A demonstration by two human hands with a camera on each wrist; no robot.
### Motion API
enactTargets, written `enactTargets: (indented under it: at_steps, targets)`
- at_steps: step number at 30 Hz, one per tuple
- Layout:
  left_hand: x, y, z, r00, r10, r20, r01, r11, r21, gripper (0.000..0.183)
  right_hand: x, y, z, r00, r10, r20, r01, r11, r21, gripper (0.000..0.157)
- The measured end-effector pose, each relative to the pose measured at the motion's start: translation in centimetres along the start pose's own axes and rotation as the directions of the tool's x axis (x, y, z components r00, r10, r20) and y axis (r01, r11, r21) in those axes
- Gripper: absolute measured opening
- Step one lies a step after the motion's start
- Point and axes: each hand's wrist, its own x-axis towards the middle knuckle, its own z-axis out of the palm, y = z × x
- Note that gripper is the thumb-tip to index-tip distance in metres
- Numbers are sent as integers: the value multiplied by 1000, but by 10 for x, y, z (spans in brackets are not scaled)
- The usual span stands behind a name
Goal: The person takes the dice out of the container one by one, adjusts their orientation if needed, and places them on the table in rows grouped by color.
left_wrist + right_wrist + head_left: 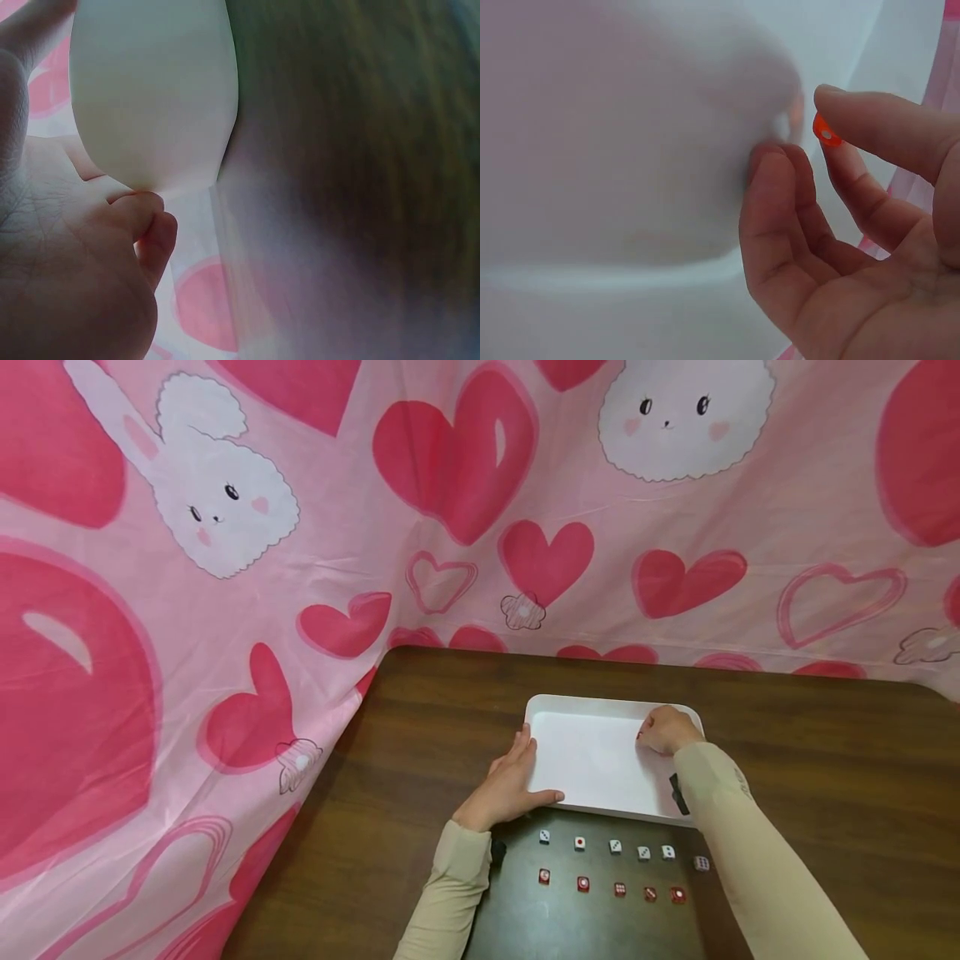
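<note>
A white rectangular tray (592,760) lies on the table. My left hand (504,785) grips its front left corner, thumb at the front rim and fingers along the left side; in the left wrist view the tray's outer wall (154,90) meets the curled fingers. Over the right part of the tray, my right hand (666,731) pinches a small red die between thumb and index finger. In the right wrist view the die (826,130) looks orange-red with a white pip, mostly covered by the thumb. The other fingers of that hand are bent near the tray floor.
In front of the tray, a dark grey mat (600,927) carries a row of white dice (616,846) and a row of red dice (620,889). Another die (701,863) sits at the mat's right edge. A pink heart-patterned cloth (337,527) hangs behind and left of the brown table (825,760).
</note>
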Motion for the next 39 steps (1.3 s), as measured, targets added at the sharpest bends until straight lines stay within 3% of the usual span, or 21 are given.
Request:
enactTargets:
  at_steps: [23,39]
  targets:
    - [1,2,0,1000,2,7,-2,1000,-4,99,-8,5,-16,998,-44,-52,50,992,119,20]
    - [1,2,0,1000,7,2,-7,1000,3,97,-26,3,-23,991,-96,-98,112,977,183,28]
